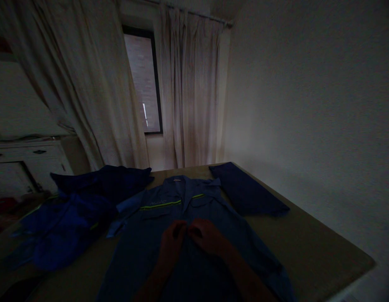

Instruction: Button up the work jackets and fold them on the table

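A blue work shirt [156,247] with a yellow-green stripe across the chest lies flat, front up, on the table [314,247]. My left hand [173,242] and my right hand [206,238] meet at the shirt's front opening, just below the chest. Both have their fingers curled and pinched on the fabric edges there. The room is very dark, so the fingertips are hard to make out.
A heap of more blue garments [65,218] lies at the table's left. A folded dark blue piece [247,191] lies at the far right. Behind are pale curtains [191,88], a window [144,84] and a white cabinet [24,163]. A wall runs along the right.
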Demonstrator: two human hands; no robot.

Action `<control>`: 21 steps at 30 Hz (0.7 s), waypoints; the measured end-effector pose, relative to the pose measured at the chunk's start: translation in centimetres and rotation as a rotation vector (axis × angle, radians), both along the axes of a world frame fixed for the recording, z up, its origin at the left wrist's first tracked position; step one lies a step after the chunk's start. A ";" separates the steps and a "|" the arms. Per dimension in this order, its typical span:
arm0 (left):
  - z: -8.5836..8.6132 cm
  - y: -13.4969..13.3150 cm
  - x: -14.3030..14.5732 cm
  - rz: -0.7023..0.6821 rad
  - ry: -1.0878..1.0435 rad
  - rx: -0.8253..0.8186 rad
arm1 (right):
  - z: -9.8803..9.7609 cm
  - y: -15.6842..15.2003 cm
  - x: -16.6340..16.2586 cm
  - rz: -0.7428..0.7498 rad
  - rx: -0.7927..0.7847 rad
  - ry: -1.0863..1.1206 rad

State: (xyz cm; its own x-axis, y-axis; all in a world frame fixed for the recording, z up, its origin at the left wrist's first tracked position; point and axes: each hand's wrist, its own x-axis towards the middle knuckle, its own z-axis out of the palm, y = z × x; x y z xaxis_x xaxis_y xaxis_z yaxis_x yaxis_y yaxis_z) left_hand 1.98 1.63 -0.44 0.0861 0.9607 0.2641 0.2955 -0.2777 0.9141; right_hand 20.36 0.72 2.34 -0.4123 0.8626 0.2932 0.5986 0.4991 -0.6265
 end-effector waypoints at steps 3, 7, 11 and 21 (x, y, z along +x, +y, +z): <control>0.3 -0.4 0.1 0.032 0.018 0.030 | -0.3 0.2 -0.2 -0.035 -0.035 0.017; 0.3 -0.2 -0.3 -0.004 0.025 0.057 | -0.2 0.3 -0.3 -0.135 -0.019 0.086; -0.3 0.2 -0.4 -0.079 0.119 0.095 | -0.3 0.5 0.1 -0.140 0.030 0.226; -2.6 -1.7 -0.3 0.105 0.794 0.266 | -1.0 3.9 -1.7 -0.243 0.004 -0.196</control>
